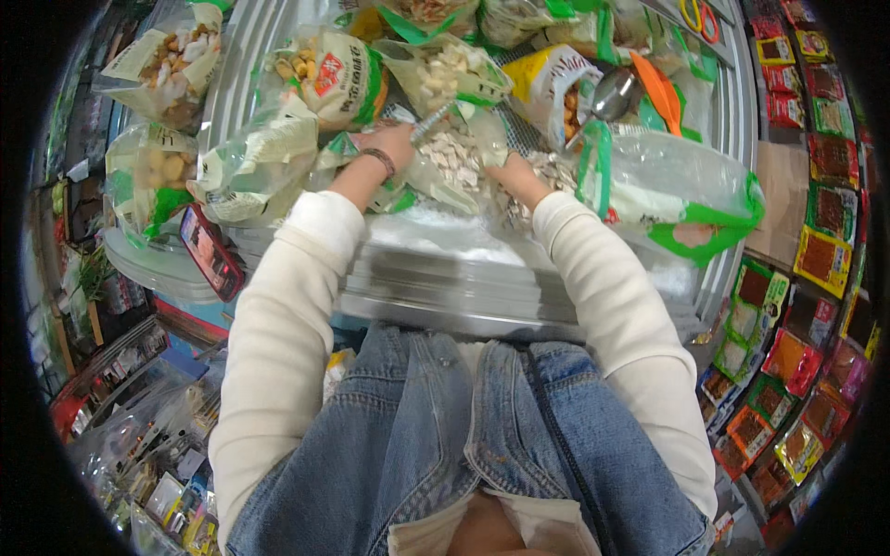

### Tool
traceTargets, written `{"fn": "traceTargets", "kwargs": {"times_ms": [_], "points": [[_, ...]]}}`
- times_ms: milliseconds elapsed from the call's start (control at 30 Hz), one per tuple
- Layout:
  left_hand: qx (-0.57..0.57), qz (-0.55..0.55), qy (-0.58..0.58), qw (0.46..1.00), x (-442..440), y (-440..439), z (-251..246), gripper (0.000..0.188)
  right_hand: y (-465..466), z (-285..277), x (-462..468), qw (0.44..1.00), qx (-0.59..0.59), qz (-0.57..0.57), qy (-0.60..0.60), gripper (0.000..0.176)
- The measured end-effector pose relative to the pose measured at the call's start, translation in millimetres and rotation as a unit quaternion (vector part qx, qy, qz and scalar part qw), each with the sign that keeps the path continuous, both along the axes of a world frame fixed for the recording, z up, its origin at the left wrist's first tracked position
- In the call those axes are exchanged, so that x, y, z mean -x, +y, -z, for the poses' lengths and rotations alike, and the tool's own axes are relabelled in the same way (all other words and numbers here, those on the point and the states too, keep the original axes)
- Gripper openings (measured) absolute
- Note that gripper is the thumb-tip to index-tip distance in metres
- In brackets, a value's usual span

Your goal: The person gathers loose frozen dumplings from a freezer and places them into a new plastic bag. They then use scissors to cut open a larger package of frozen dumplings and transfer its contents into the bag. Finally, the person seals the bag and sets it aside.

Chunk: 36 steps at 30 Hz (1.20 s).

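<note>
An opened clear plastic bag of pale, flaky food pieces point(455, 160) lies before me on a chest freezer's top. My right hand point(518, 177) grips the bag's right edge near a translucent flap point(487, 135). At the bag's left side is my left hand point(393, 149), wearing a dark bracelet; its fingertips are hidden. A grey ridged strip point(432, 124) runs up and right from that hand, and I cannot tell whether it is held. More loose pale pieces point(556, 170) lie just right of my right hand.
Beyond are bags of frozen food point(341, 80), a metal scoop point(615, 94), an orange plastic utensil point(660, 94) and scissors point(699, 21). A phone point(211, 251) leans at the left edge. An emptied-looking green-edged bag point(685, 174) lies right. Packaged snacks point(824, 260) line the right side.
</note>
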<state>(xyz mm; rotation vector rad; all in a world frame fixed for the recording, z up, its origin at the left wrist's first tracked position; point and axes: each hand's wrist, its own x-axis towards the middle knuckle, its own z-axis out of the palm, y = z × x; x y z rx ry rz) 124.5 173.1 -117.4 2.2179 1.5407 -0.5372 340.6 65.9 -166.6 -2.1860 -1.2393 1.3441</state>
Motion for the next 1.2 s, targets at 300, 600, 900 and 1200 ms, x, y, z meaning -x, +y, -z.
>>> {"fn": "traceTargets", "kwargs": {"times_ms": [300, 600, 900, 1200], "points": [[0.205, -0.214, -0.531, 0.794, 35.3, 37.6, -140.6, 0.054, 58.0, -189.1, -39.9, 0.984, -0.124, 0.003, 0.130, 0.025], [-0.022, -0.251, -0.517, 0.818, 42.6, 144.1, -169.8, 0.060, 163.7, -234.3, -12.1, 0.929, -0.294, 0.055, 0.216, 0.050], [-0.006, -0.339, -0.400, 0.852, 41.3, 161.2, -62.3, 0.063, 1.6, -272.7, -126.1, 0.876, -0.224, -0.326, -0.276, 0.064], [-0.168, -0.170, -0.277, 0.931, 49.7, 127.1, -89.8, 0.071, -86.1, -247.3, -206.0, 0.832, -0.105, -0.274, -0.471, 0.014]]}}
